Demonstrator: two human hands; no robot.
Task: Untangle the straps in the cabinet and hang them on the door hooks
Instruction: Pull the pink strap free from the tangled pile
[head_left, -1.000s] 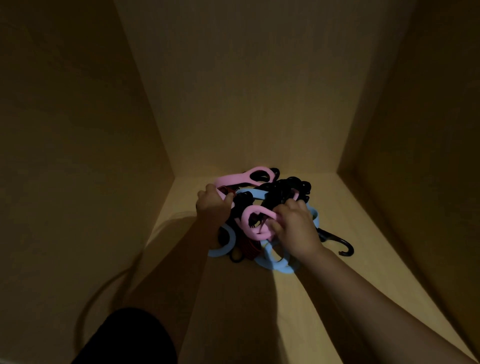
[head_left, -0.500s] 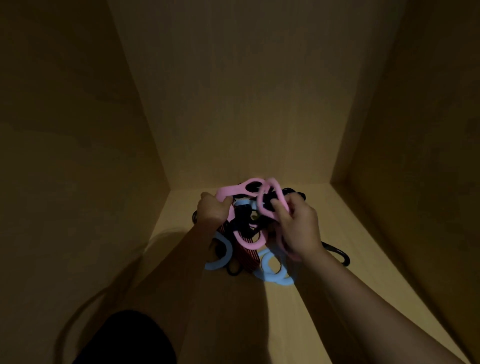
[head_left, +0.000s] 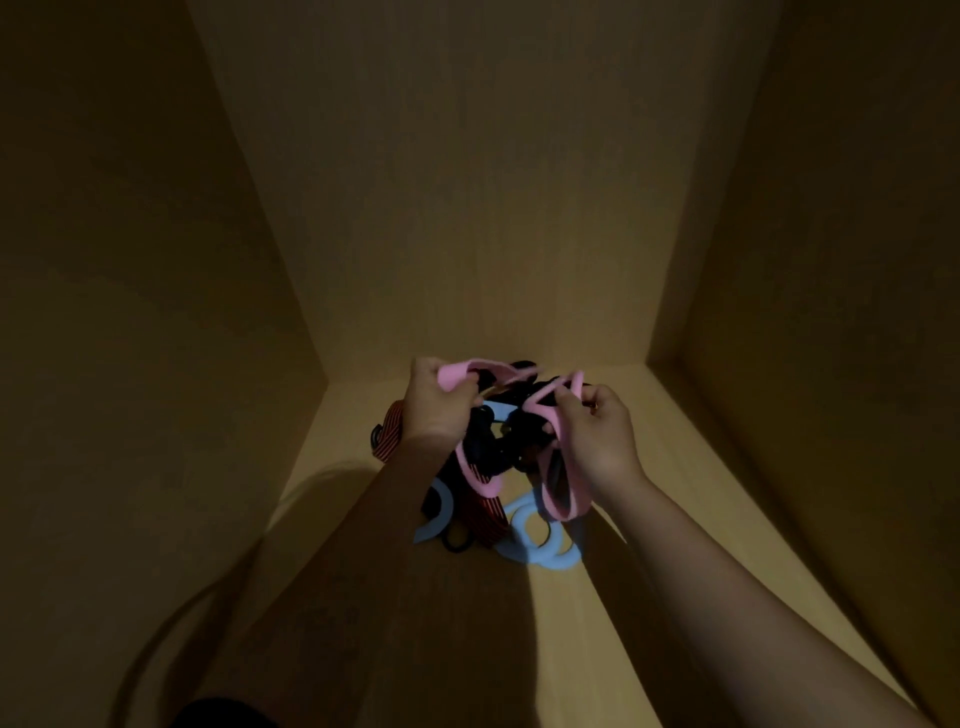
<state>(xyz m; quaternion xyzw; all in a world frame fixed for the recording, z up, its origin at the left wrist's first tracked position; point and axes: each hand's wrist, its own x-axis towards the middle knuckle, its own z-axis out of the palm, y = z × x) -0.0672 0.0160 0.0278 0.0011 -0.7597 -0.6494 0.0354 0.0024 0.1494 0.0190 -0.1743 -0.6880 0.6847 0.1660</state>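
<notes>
Fingers of my left hand (head_left: 441, 410) and right hand (head_left: 597, 441) pinched the flat pink strap (head_left: 558, 467), now lifted above the blue rubber loops (head_left: 540, 540), stretching left-to-right, its loop dangling.

Two hands in frame: left hand (head_left: 436, 410) and right hand (head_left: 602, 441), both at centre

One pink strap (head_left: 558, 467) visible, held between both hands; cannot tell if second pink one is mixed in

Light blue strap (head_left: 540, 540) pieces at lower centre: one curved piece left, looped rings right; cannot tell if one strap or two

One red-and-black striped strap (head_left: 392, 426), showing left of left hand and again at lower centre

Black straps (head_left: 493, 441) knotted in middle of tangle: count unreadable in dim light

One cabinet floor (head_left: 675, 467), three walls
</notes>
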